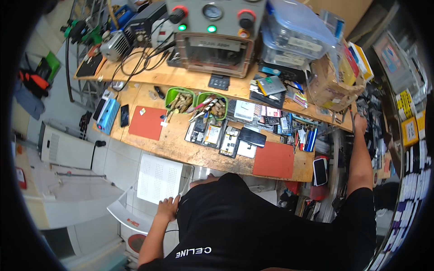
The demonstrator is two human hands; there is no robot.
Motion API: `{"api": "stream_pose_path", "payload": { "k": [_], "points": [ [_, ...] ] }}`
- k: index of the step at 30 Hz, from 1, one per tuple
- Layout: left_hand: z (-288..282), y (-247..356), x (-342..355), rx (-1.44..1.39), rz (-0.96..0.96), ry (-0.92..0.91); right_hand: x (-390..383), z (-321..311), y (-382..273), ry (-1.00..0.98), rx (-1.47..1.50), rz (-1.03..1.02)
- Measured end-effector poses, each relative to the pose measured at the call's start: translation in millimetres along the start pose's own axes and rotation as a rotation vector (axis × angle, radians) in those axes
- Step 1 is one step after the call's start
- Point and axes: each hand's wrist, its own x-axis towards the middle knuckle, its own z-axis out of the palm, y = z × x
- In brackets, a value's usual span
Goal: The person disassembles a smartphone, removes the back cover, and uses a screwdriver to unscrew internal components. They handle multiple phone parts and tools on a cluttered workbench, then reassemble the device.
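Observation:
My left hand (167,207) is low, beside my black clothing (248,226) at the edge of a white perforated metal seat (157,176), fingers slightly apart with nothing visible in them. My right hand (359,123) reaches to the right end of the wooden upper shelf (108,72), its fingers curled at a thin dark object, perhaps a tool, too small to make out. On the lower bench (172,152) lie opened phones (229,141), a black phone (252,136), two red mats (273,159) and green baskets of tools (210,106).
A grey machine (212,52) with knobs and gauge stands on the upper shelf beside stacked plastic boxes (294,38) and a cardboard box (333,86). A blue device (107,115) sits at the bench's left end. A silver chair part (126,217) is low left; stacked boxes (409,198) line the right.

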Motion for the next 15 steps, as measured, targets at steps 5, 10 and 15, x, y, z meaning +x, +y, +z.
{"api": "stream_pose_path", "payload": {
  "k": [5, 10, 15],
  "points": [
    [40.8, -11.6, -37.5, -0.393, 0.527, 0.527, 21.2, 11.5, -3.3, 0.009, -0.064, -0.027],
    [21.6, -18.8, -15.0, -0.334, 0.802, 0.597, 22.2, 9.9, 0.1, 0.008, -0.047, -0.039],
    [17.1, -21.9, -9.4, -0.333, 0.787, 0.498, 7.1, 1.2, -3.9, 0.007, -0.004, -0.061]
  ]
}}
